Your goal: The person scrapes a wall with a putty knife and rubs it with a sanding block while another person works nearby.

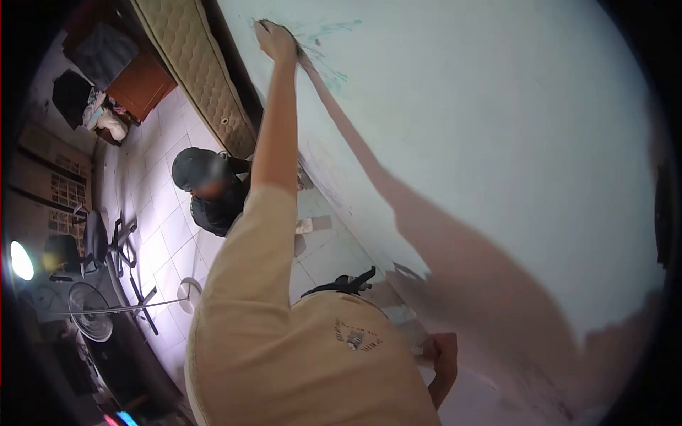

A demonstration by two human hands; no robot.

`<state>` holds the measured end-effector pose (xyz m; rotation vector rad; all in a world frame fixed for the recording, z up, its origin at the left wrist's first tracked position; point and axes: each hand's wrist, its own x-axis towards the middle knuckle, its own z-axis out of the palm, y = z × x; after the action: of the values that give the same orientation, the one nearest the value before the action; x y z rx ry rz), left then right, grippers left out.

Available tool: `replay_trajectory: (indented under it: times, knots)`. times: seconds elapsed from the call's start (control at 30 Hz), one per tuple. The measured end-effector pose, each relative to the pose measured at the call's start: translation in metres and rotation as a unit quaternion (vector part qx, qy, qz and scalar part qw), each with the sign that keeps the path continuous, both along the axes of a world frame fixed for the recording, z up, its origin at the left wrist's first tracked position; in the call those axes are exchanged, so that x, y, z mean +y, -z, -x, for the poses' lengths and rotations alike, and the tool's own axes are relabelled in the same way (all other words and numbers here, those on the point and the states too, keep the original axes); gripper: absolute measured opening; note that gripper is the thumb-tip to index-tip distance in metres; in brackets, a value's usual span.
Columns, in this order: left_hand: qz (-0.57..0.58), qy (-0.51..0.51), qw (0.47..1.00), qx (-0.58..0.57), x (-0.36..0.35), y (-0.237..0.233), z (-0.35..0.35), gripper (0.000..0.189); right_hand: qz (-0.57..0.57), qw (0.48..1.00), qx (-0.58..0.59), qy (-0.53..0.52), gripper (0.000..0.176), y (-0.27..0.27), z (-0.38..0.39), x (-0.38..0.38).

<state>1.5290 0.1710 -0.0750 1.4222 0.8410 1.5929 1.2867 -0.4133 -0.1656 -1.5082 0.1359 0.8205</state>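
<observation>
While the left hand [275, 39] is stretched way up the wall [497, 128], it's bunched into a fist and pressed right on the teal scribbles [337, 30], probably so the arm can put weight behind it. Can't tell if anything's tucked inside. The right hand [442, 355] hangs low, just beside the wall. It looks curled but it's too blurry to call, maybe bracing there for balance. At the wall's foot another person [209, 188] crouches on the tiled floor [167, 234]. A mattress [195, 67] stands on edge near the wall's far end, likely parked out of the way. A fan [92, 319] and office chair [103, 238] sit well away from the wall.
</observation>
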Motion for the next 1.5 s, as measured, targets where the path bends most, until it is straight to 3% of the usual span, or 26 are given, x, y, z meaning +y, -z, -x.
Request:
replay_trajectory:
  times: [0.07,0.17,0.23,0.3,0.33,0.4,0.43,0.47,0.5,0.53,0.57,0.6,0.67,0.73,0.8,0.87,0.97,1.0,1.07,1.13,1.27,1.3,1.37,1.4,1.43,1.5]
  knots:
    - [0.136,0.045,0.989,0.019,0.051,-0.005,-0.005,0.029,0.024,1.000,-0.006,0.012,0.037,-0.006,0.003,0.004]
    - [0.032,0.117,0.992,0.028,0.056,0.016,0.007,0.033,0.016,0.999,0.041,0.023,0.040,0.001,0.017,-0.012]
    - [-0.023,0.241,0.967,-0.083,0.007,0.065,0.030,0.038,0.024,0.993,0.057,0.097,0.042,0.008,0.026,-0.017]
    - [0.088,0.192,0.978,-0.001,-0.105,0.106,0.083,0.041,0.026,0.993,0.048,0.108,0.043,0.009,0.027,-0.022]
    - [0.028,0.133,0.986,0.099,-0.133,0.170,0.101,0.042,0.028,0.992,0.044,0.117,0.043,0.011,0.028,-0.023]
    - [0.277,0.068,0.949,0.133,-0.201,0.273,0.153,0.046,0.031,0.988,0.052,0.141,0.044,0.014,0.029,-0.023]
    - [0.292,0.178,0.758,0.555,-0.217,0.324,0.189,0.045,0.035,0.985,0.051,0.159,0.044,0.015,0.030,-0.027]
    - [0.093,0.332,0.450,0.824,-0.234,0.363,0.226,0.043,0.036,0.985,0.055,0.159,0.044,0.017,0.034,-0.034]
    - [0.091,0.319,0.476,0.815,-0.250,0.387,0.259,0.040,0.040,0.985,0.040,0.165,0.044,0.021,0.036,-0.038]
    - [0.230,0.156,0.626,0.729,-0.259,0.428,0.281,0.038,0.047,0.983,0.025,0.173,0.043,0.021,0.043,-0.045]
    - [0.358,-0.017,0.723,0.591,-0.266,0.461,0.292,0.036,0.051,0.983,0.029,0.176,0.043,0.019,0.038,-0.045]
    - [0.362,-0.014,0.720,0.592,-0.273,0.442,0.294,0.036,0.057,0.983,0.034,0.173,0.043,0.007,0.037,-0.045]
    - [0.469,0.186,0.708,0.495,-0.266,0.354,0.276,0.034,0.060,0.984,0.038,0.165,0.042,0.000,0.037,-0.054]
    - [0.514,0.346,0.626,0.474,-0.246,0.415,0.275,0.024,0.051,0.990,0.022,0.129,0.041,0.002,0.042,-0.070]
    - [0.401,0.505,0.547,0.534,-0.243,0.415,0.266,0.018,0.088,0.990,-0.026,0.105,0.041,-0.004,0.049,-0.081]
    - [0.327,0.468,0.520,0.636,-0.268,0.366,0.256,0.022,0.125,0.986,-0.077,0.080,0.041,-0.006,0.059,-0.104]
    - [0.260,0.454,0.559,0.643,-0.323,0.321,0.270,0.030,0.094,0.991,-0.096,-0.014,0.031,-0.013,0.075,-0.150]
    - [0.295,0.415,0.620,0.597,-0.352,0.307,0.281,0.027,0.102,0.984,-0.140,-0.047,0.037,-0.020,0.079,-0.158]
    - [0.397,0.488,0.568,0.532,-0.402,0.308,0.300,0.017,0.108,0.975,-0.183,-0.069,0.042,-0.032,0.089,-0.178]
    - [0.349,0.554,0.610,0.447,-0.476,0.303,0.334,0.009,0.147,0.938,-0.268,-0.160,0.043,-0.037,0.098,-0.203]
    - [0.554,0.530,0.553,0.326,-0.590,0.277,0.389,0.004,0.143,0.939,-0.248,-0.192,0.046,-0.062,0.117,-0.224]
    - [0.559,0.530,0.544,0.333,-0.602,0.257,0.405,0.004,0.125,0.934,-0.269,-0.198,0.047,-0.058,0.124,-0.236]
    - [0.513,0.572,0.544,0.338,-0.585,0.281,0.430,0.013,0.119,0.911,-0.339,-0.204,0.048,-0.057,0.136,-0.251]
    - [0.568,0.474,0.595,0.313,-0.591,0.255,0.439,0.004,0.090,0.923,-0.330,-0.179,0.047,-0.057,0.144,-0.258]
    - [0.561,0.498,0.579,0.319,-0.575,0.254,0.458,0.006,0.058,0.931,-0.324,-0.159,0.047,-0.058,0.150,-0.265]
    - [0.577,0.391,0.622,0.357,-0.559,0.269,0.487,0.010,0.038,0.933,-0.336,-0.122,0.045,-0.053,0.152,-0.275]
